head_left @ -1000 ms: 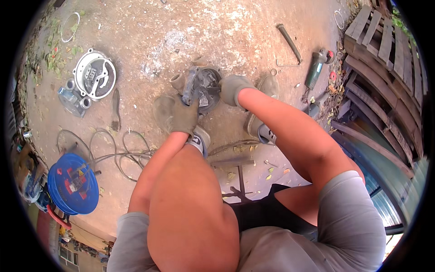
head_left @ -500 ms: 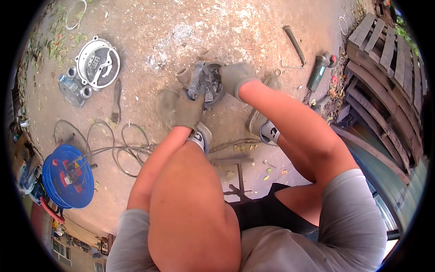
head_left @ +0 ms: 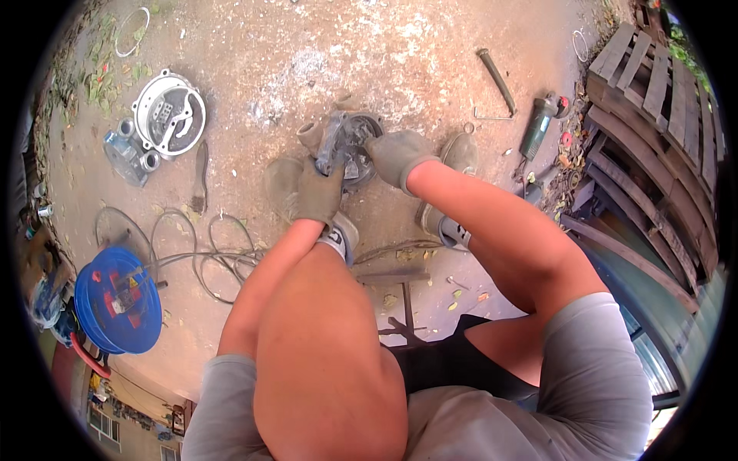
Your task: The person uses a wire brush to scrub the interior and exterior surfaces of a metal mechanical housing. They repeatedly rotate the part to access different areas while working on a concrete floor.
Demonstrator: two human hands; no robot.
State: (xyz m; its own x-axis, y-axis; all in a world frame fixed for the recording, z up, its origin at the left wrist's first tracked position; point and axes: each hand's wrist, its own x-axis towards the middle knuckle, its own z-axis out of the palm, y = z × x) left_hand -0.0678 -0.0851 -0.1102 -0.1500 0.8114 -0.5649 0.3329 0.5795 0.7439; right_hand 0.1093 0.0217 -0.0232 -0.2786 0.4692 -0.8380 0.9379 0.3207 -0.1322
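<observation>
A grimy round metal engine part (head_left: 350, 146) sits on the dirt ground between my feet. My left hand (head_left: 321, 192), in a grey work glove, grips the part's near left side. On the right rim of the part, my gloved right hand (head_left: 400, 156) holds on. Both forearms reach down over my bare knees. I sit low, with a shoe (head_left: 346, 234) under my left knee and another shoe (head_left: 442, 227) under my right arm.
A round silver engine cover (head_left: 169, 114) and small metal cylinders (head_left: 131, 150) lie at the left. A brush (head_left: 200, 177) and coiled cable (head_left: 184, 246) lead to a blue cable reel (head_left: 115, 300). An angle grinder (head_left: 538, 127), a metal rod (head_left: 498, 81) and wooden pallets (head_left: 653, 131) are at the right.
My view has tilted slightly, so everything sits lower in the picture. Both gloved hands stay on the engine part, with my left hand shifted closer onto its side.
</observation>
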